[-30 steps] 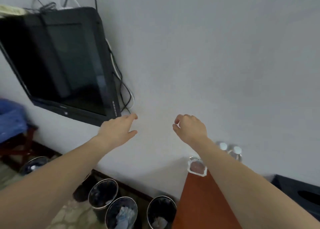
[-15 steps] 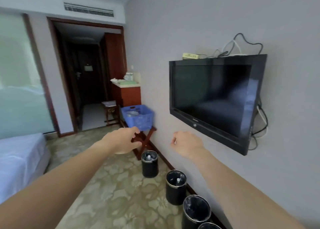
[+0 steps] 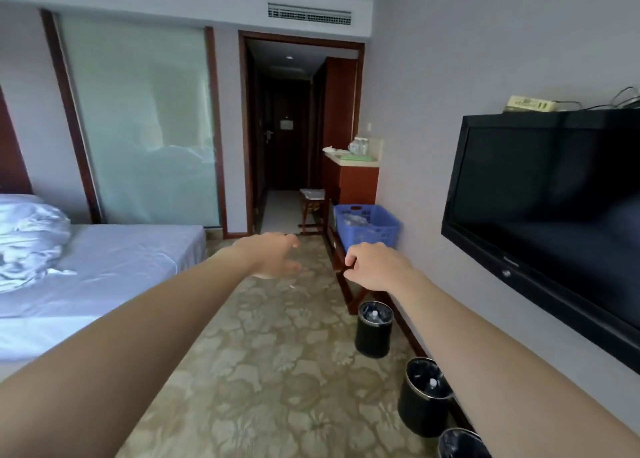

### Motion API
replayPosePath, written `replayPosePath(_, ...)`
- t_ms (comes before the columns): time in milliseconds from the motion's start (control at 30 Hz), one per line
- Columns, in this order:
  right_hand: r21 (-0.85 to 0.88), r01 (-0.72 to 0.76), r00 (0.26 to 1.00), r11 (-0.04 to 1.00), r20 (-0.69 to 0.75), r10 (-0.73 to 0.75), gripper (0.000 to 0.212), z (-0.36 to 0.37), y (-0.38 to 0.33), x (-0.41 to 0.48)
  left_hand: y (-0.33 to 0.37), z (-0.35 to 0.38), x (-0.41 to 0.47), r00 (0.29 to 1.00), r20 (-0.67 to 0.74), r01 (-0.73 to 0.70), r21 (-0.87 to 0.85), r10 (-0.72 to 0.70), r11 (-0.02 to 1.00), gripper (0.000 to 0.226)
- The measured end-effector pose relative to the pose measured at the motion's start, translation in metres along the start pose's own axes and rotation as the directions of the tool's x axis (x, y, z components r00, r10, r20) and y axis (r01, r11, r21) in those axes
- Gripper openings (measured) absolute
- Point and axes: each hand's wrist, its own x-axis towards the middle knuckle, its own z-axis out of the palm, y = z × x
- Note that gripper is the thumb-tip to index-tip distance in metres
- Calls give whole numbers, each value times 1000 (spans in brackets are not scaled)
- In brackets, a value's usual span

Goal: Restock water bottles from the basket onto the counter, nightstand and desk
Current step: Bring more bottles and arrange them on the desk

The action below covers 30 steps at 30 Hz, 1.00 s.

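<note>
Blue basket with water bottles; counter beyond it.

Basket [image 3: 375, 231]: blue plastic with slotted walls and a handle cut-out in the rim, upright on a dark wooden stand [image 3: 350, 296], just off view centre at 3 o'clock. Water bottles [image 3: 356, 220]: clear, lying jumbled inside the basket, count unclear. Counter [image 3: 358, 180]: red-brown cabinet with a pale top, at 12 o'clock from the basket and farther off. Clear containers [image 3: 360, 145]: small, upright at its far end, too small to identify.

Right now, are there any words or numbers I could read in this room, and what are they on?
Nothing can be read for sure.
Brand mark on the TV: too blurred.
Markings on the yellowish box atop the TV: too blurred.
Notice on the far door: too small.
</note>
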Motion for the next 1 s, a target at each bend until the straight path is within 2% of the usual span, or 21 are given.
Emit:
replayPosePath(300, -24, 68, 998, 997, -16, -68, 28, -8, 50, 102, -19, -5, 95, 994, -61, 94, -40, -96, 995, 61)
replayPosePath(600, 18, 97, 995, 995, -2, -97, 26, -2, 104, 183, -19, 12, 183, 988, -44, 147, -62, -150, 987, 58)
replayPosePath(1000, 11, 123, 992, 992, 39, -124, 27, 36, 92, 293, -90, 47, 266, 982, -11, 190, -47, -190, 981, 60)
